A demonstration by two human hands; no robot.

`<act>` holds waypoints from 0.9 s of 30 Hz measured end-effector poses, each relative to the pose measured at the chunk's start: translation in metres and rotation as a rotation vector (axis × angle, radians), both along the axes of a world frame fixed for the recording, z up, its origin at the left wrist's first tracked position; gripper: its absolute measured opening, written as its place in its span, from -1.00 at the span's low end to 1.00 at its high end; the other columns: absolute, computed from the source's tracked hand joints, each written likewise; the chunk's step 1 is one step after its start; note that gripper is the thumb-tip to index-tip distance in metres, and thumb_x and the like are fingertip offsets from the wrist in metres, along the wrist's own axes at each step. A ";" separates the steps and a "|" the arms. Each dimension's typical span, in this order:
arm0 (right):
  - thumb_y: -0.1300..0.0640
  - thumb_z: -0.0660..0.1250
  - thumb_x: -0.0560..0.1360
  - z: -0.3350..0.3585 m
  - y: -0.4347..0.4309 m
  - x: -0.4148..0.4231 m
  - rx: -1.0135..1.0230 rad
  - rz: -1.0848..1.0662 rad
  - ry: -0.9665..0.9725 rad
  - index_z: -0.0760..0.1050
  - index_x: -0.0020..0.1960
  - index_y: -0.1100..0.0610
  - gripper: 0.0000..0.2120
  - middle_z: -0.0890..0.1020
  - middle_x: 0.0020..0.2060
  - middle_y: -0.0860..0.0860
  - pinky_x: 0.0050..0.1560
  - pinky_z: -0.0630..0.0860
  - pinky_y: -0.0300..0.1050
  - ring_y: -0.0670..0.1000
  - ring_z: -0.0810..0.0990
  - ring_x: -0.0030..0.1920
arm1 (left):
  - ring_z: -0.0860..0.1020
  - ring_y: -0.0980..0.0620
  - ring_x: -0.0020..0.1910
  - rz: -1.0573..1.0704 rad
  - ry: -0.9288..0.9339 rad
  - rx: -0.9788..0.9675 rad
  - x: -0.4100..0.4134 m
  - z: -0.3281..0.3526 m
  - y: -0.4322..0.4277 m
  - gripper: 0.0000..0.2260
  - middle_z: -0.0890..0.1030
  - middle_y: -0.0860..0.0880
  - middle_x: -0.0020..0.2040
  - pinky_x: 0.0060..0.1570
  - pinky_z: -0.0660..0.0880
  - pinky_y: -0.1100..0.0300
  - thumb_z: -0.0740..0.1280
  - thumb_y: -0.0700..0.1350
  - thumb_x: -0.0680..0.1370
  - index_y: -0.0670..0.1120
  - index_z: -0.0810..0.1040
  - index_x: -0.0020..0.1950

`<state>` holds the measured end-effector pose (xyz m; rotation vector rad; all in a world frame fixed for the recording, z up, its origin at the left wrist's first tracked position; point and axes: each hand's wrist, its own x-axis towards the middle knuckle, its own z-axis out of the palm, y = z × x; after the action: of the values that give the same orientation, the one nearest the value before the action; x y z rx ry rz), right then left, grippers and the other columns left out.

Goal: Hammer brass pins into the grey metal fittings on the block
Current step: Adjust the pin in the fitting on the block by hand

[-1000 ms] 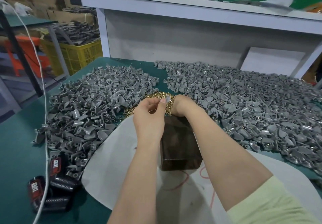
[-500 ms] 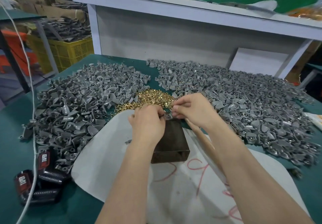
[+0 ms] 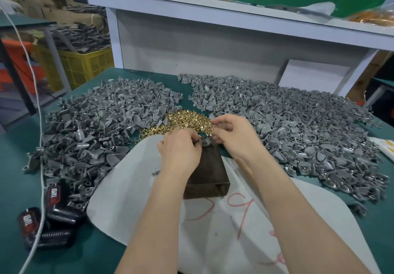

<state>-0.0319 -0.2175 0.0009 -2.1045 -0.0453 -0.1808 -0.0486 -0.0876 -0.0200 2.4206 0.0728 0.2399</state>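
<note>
Right hand (image 3: 233, 139), back from the pins (image 3: 187, 120), joins left hand (image 3: 181, 152) pinching the fitting (image 3: 205, 142) atop block (image 3: 207, 173).

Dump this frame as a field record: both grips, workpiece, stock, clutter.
left-hand grip: fingers curled on the small grey metal fitting at the far end of the dark brown rectangular block
right-hand grip: fingers curled beside that fitting; any pin held is hidden
pins: loose heap of small brass pins just beyond the block
stock: left heap of grey fittings; right heap of grey fittings
underlay: white sheet with red marks on the green tabletop
hammer: none in view
clutter: black red-labelled packs, white cable
</note>
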 end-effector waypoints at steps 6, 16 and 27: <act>0.34 0.30 0.51 -0.004 0.003 0.000 0.127 0.011 0.004 0.51 -0.15 0.14 -0.86 0.65 -0.29 0.09 -0.13 0.63 -0.09 0.04 0.65 -0.26 | 0.46 -0.08 0.20 -0.002 -0.002 -0.006 0.000 0.000 0.000 -0.89 0.59 0.04 0.10 0.14 0.35 0.02 0.31 -0.05 0.56 0.08 0.61 0.02; 0.13 0.41 0.45 -0.020 0.007 0.000 -0.291 0.016 -0.075 0.61 -0.21 0.03 -0.94 0.62 -0.16 -0.03 -0.22 0.34 -0.30 -0.11 0.51 -0.21 | 0.47 -0.10 0.17 -0.006 -0.021 0.002 -0.002 0.001 0.001 -0.89 0.60 0.01 0.09 0.11 0.38 0.03 0.31 -0.04 0.56 0.05 0.63 0.00; 0.14 0.35 0.50 0.000 0.015 0.000 -0.600 0.100 -0.075 0.57 -0.22 0.08 -0.88 0.50 -0.25 -0.05 -0.07 0.43 -0.12 0.04 0.51 -0.13 | 0.47 -0.13 0.14 -0.005 -0.048 0.027 0.000 -0.001 0.001 -0.90 0.60 -0.02 0.06 0.05 0.38 0.03 0.33 -0.04 0.56 0.04 0.64 -0.02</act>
<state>-0.0314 -0.2028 0.0010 -2.6839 -0.2791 -0.2037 -0.0489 -0.0870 -0.0205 2.4398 0.0427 0.2984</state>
